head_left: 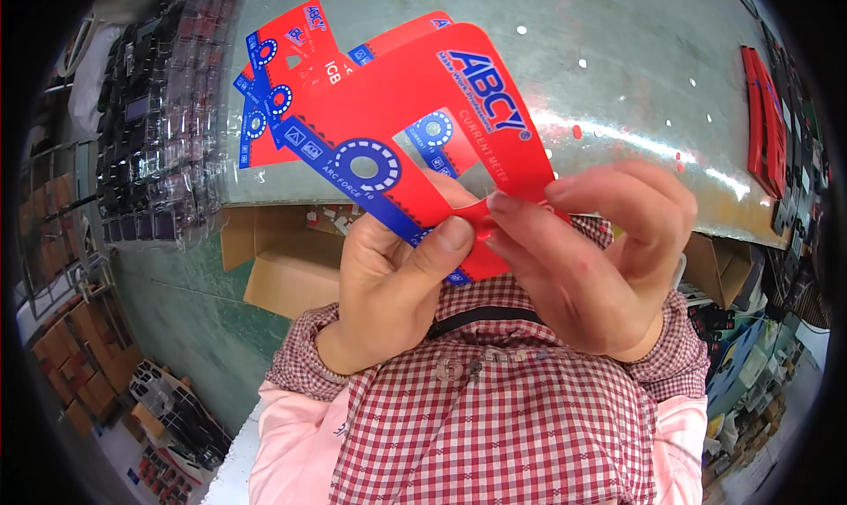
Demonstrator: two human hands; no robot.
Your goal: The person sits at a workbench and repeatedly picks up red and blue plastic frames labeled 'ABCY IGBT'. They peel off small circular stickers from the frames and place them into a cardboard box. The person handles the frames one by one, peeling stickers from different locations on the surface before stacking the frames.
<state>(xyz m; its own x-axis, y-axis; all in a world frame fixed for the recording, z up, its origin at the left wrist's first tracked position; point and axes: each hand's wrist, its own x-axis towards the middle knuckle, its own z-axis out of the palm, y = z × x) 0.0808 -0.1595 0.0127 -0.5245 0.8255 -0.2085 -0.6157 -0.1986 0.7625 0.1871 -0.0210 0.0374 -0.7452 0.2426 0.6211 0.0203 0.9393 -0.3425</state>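
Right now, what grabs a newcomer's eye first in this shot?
The fan of red and blue printed panels, held up mid-frame over the grey metal table. Left hand pinches their lower edge; right hand pinches a tab beside it. Far right on the table lies a stack of red sheets.

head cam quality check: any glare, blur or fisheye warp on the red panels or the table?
Head view: a bright glare streak runs across the grey metal table; the table edge bows and the corners go black from fisheye. The red and blue panel stickers are evenly lit, sharp enough to show their ring graphics. The left hand and right hand, close to the lens, look oversized but not noticeably blurred.
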